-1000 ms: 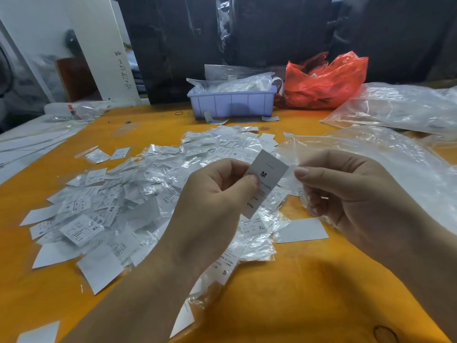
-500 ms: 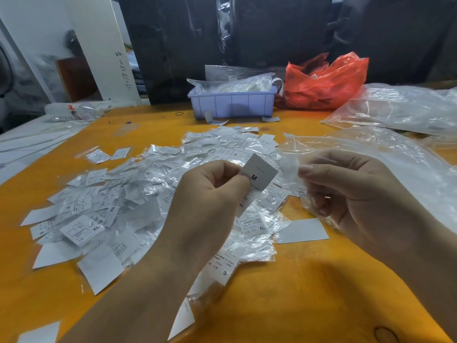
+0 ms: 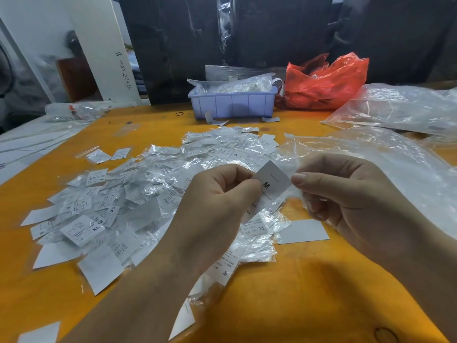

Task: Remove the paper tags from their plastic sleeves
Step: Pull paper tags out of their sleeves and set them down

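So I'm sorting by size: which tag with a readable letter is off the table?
The M tag, pinched by the left hand above the pile; the XL, XS and S tags lie flat on the orange table.

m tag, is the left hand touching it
Touching. The head view shows the left hand pinching the lower left part of the M tag between thumb and curled fingers.

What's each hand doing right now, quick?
Left hand: pinching the M tag between thumb and fingers.
Right hand: fingers curled, pinching a clear plastic sleeve beside the tag.
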